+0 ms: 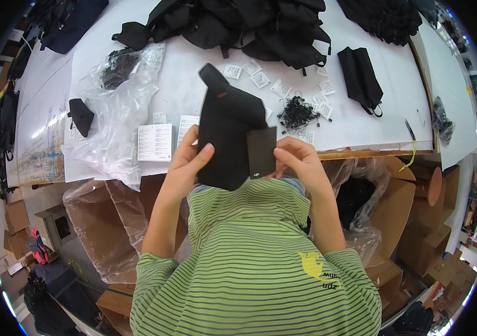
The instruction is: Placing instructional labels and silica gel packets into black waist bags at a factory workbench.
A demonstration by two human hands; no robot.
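Observation:
A black fabric pouch (223,131) is in front of my chest at the table's near edge, tilted, with a narrow end pointing up and away. My left hand (187,159) grips its left side, thumb on top and the other fingers mostly behind. My right hand (301,161) pinches the right edge of a dark rectangular hang tag (262,155), which lies against the pouch's right side. Whether the tag is fastened to the pouch cannot be seen. Just beyond lies a tangle of black tag strings (297,114) with small white labels (260,79) around it.
A heap of black pouches (233,25) covers the table's far side. Another pouch (360,80) lies at the right, near a pointed tool (410,130). Left are stacked white cards (154,143) and a clear plastic bag (112,106). Lined cardboard boxes (101,218) stand below.

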